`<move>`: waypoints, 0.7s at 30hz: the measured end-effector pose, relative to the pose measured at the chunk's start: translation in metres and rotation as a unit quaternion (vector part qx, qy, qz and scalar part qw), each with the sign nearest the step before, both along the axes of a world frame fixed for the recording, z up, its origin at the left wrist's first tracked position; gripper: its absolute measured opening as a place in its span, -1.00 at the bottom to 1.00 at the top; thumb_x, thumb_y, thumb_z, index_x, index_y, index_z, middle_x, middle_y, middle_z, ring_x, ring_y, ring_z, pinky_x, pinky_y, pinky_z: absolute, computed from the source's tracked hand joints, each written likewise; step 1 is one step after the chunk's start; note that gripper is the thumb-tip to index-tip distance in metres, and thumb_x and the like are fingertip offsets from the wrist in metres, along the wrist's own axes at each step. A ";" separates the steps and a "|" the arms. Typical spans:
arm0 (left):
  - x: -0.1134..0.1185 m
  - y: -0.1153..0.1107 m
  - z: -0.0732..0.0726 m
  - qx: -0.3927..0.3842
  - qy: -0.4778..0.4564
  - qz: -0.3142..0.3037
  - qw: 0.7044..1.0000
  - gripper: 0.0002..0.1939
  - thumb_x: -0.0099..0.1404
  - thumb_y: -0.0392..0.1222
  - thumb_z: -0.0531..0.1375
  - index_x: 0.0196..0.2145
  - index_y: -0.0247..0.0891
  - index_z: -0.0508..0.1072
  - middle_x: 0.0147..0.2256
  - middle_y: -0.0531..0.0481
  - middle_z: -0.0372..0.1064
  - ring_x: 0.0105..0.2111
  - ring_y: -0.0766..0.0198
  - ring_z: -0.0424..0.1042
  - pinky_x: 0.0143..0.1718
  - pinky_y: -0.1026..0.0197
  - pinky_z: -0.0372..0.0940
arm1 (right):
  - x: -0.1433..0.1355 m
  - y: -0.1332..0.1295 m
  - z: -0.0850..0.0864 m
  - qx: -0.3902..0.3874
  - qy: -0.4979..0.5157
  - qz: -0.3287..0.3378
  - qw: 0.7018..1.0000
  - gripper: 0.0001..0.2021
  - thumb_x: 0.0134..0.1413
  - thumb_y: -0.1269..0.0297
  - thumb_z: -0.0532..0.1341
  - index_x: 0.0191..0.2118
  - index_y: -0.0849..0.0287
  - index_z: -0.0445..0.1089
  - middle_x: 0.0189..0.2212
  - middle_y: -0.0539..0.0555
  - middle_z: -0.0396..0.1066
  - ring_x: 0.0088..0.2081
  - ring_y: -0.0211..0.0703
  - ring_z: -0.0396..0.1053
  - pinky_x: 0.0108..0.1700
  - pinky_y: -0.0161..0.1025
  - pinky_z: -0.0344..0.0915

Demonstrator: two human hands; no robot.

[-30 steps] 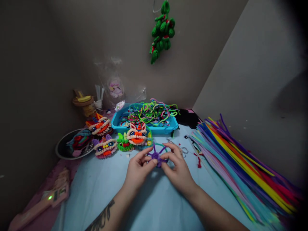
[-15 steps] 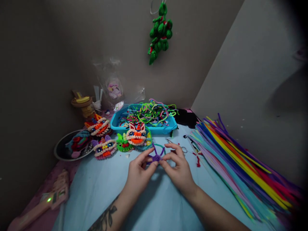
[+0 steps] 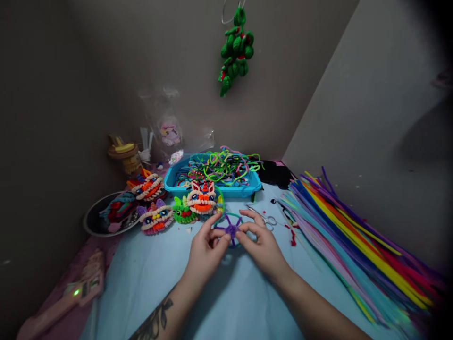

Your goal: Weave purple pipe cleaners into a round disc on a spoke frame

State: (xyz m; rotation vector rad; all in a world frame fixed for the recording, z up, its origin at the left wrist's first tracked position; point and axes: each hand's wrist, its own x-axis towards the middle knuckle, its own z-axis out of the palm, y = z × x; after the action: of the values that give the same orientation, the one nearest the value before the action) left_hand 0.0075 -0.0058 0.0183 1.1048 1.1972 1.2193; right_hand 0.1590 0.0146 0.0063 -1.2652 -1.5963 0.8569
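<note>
Pinching one purple spoked piece [image 3: 232, 230] between left hand [image 3: 208, 248] and right hand [image 3: 264, 245], I had three cream-striped figures [image 3: 203, 203], one pair of scissors [image 3: 264, 218] and one blue tray [image 3: 236, 192] beyond.

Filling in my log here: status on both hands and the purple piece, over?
Left hand, right hand: both pinching the purple spoked pipe-cleaner piece. Spokes splayed outward. Scissors just beyond right hand, not between the hands.

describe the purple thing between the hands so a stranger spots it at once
Find the bright blue rectangular tray. Nearer the viewer, the bare left hand and bare right hand hold the small fuzzy purple hub. Thin spokes radiating from it set it apart from the chunky, multicoloured animal-faced figures nearby.
</note>
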 end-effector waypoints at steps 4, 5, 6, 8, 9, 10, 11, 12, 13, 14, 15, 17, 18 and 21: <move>0.000 0.000 0.001 0.001 0.003 0.018 1.000 -0.38 0.05 -0.13 0.29 0.05 -0.37 0.26 -0.54 0.06 0.39 -0.61 0.43 0.17 -0.54 0.35 0.06 | -0.001 0.000 0.001 -0.017 -0.010 0.019 1.000 -0.86 -0.03 0.28 0.21 -0.54 0.15 0.38 0.03 0.15 0.26 0.07 -0.01 0.24 0.09 -0.08 0.12; 0.000 0.000 0.002 -0.009 -0.008 0.017 1.000 -0.37 0.03 -0.12 0.30 0.04 -0.37 0.26 -0.55 0.06 0.40 -0.61 0.42 0.20 -0.53 0.35 0.08 | -0.001 0.000 0.001 -0.014 -0.015 0.025 0.999 -0.86 -0.02 0.29 0.21 -0.54 0.15 0.37 0.04 0.15 0.26 0.07 -0.02 0.24 0.10 -0.08 0.11; -0.001 0.001 0.002 -0.024 -0.023 0.013 0.999 -0.37 0.01 -0.12 0.31 0.02 -0.37 0.25 -0.56 0.06 0.40 -0.60 0.40 0.24 -0.52 0.34 0.10 | 0.000 0.000 0.002 -0.005 -0.021 0.030 0.999 -0.86 -0.01 0.30 0.20 -0.53 0.16 0.37 0.04 0.15 0.25 0.07 -0.02 0.24 0.10 -0.08 0.11; -0.002 0.002 0.003 -0.052 -0.053 0.005 0.997 -0.35 -0.02 -0.11 0.33 0.00 -0.38 0.25 -0.57 0.08 0.39 -0.58 0.38 0.29 -0.49 0.34 0.13 | 0.000 0.000 0.002 0.020 -0.031 0.034 0.999 -0.87 0.00 0.31 0.19 -0.51 0.16 0.37 0.03 0.16 0.26 0.08 -0.01 0.22 0.10 -0.06 0.12; -0.002 0.003 0.003 -0.060 -0.063 0.004 0.996 -0.33 -0.04 -0.10 0.33 0.00 -0.37 0.24 -0.58 0.09 0.39 -0.57 0.37 0.30 -0.49 0.34 0.14 | 0.000 0.000 0.003 0.029 -0.032 0.033 0.999 -0.88 0.00 0.32 0.19 -0.51 0.15 0.37 0.02 0.16 0.26 0.08 0.00 0.22 0.09 -0.05 0.12; -0.002 0.004 0.002 -0.063 -0.069 0.003 0.996 -0.32 -0.04 -0.10 0.34 0.00 -0.37 0.24 -0.58 0.10 0.38 -0.57 0.38 0.30 -0.49 0.34 0.13 | 0.000 0.000 0.003 0.032 -0.033 0.030 0.998 -0.89 0.00 0.32 0.19 -0.51 0.15 0.38 0.01 0.16 0.27 0.08 0.00 0.22 0.09 -0.05 0.12; -0.003 0.004 0.002 -0.061 -0.070 0.003 0.996 -0.30 -0.05 -0.10 0.34 0.02 -0.37 0.23 -0.58 0.11 0.38 -0.57 0.38 0.29 -0.50 0.34 0.13 | 0.001 0.000 0.003 0.029 -0.032 0.028 0.999 -0.89 -0.01 0.32 0.20 -0.51 0.15 0.38 0.01 0.16 0.27 0.08 0.00 0.22 0.09 -0.05 0.13; -0.003 0.004 0.002 -0.055 -0.067 0.005 0.996 -0.29 -0.05 -0.10 0.34 0.03 -0.37 0.22 -0.58 0.12 0.37 -0.57 0.39 0.29 -0.50 0.34 0.12 | 0.001 0.001 0.002 0.022 -0.030 0.027 0.999 -0.89 -0.02 0.31 0.21 -0.51 0.15 0.39 0.02 0.16 0.27 0.08 0.00 0.23 0.09 -0.05 0.13; -0.003 0.005 0.002 -0.050 -0.060 0.005 0.997 -0.28 -0.04 -0.11 0.34 0.05 -0.37 0.22 -0.57 0.13 0.37 -0.58 0.39 0.28 -0.50 0.34 0.11 | 0.001 0.001 0.002 0.014 -0.027 0.027 0.999 -0.90 -0.03 0.31 0.22 -0.51 0.15 0.40 0.02 0.16 0.27 0.08 0.00 0.24 0.09 -0.06 0.13; -0.003 0.005 0.002 -0.046 -0.052 0.007 0.998 -0.27 -0.04 -0.11 0.34 0.06 -0.37 0.21 -0.57 0.13 0.36 -0.58 0.40 0.27 -0.51 0.34 0.10 | 0.001 0.002 0.001 0.009 -0.024 0.028 0.999 -0.90 -0.04 0.32 0.23 -0.51 0.15 0.42 0.02 0.16 0.27 0.08 0.00 0.24 0.09 -0.06 0.14; -0.003 0.005 0.002 -0.045 -0.044 0.008 0.998 -0.27 -0.03 -0.12 0.34 0.07 -0.38 0.22 -0.58 0.14 0.36 -0.59 0.41 0.25 -0.52 0.35 0.09 | 0.002 0.002 0.000 0.007 -0.021 0.031 0.999 -0.91 -0.04 0.32 0.23 -0.50 0.15 0.43 0.02 0.16 0.28 0.08 0.00 0.25 0.09 -0.05 0.14; -0.003 0.006 0.001 -0.044 -0.039 0.013 0.998 -0.28 -0.03 -0.12 0.34 0.06 -0.39 0.23 -0.59 0.15 0.34 -0.61 0.42 0.23 -0.54 0.35 0.06 | 0.002 0.002 -0.002 0.013 -0.017 0.036 0.999 -0.92 -0.04 0.33 0.22 -0.47 0.14 0.46 0.01 0.15 0.29 0.07 0.00 0.27 0.09 -0.05 0.15; -0.003 0.006 0.001 -0.045 -0.042 0.015 0.998 -0.29 -0.03 -0.12 0.34 0.05 -0.40 0.24 -0.60 0.15 0.33 -0.62 0.43 0.22 -0.54 0.35 0.06 | 0.003 0.002 -0.003 0.019 -0.016 0.036 0.999 -0.92 -0.03 0.35 0.22 -0.46 0.13 0.47 0.01 0.15 0.29 0.07 0.00 0.27 0.09 -0.05 0.15; -0.002 0.007 0.002 -0.049 -0.058 0.023 0.997 -0.31 -0.03 -0.11 0.34 0.03 -0.40 0.25 -0.62 0.17 0.31 -0.62 0.43 0.23 -0.53 0.36 0.05 | 0.004 0.002 -0.004 0.029 -0.021 0.034 0.999 -0.92 -0.05 0.38 0.22 -0.45 0.13 0.47 0.01 0.15 0.29 0.07 -0.01 0.27 0.08 -0.05 0.17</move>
State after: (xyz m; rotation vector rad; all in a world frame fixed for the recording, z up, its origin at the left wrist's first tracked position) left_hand 0.0050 0.0009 0.0200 0.9254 1.1860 1.2304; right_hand 0.1628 0.0164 0.0023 -1.2016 -1.6928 0.8250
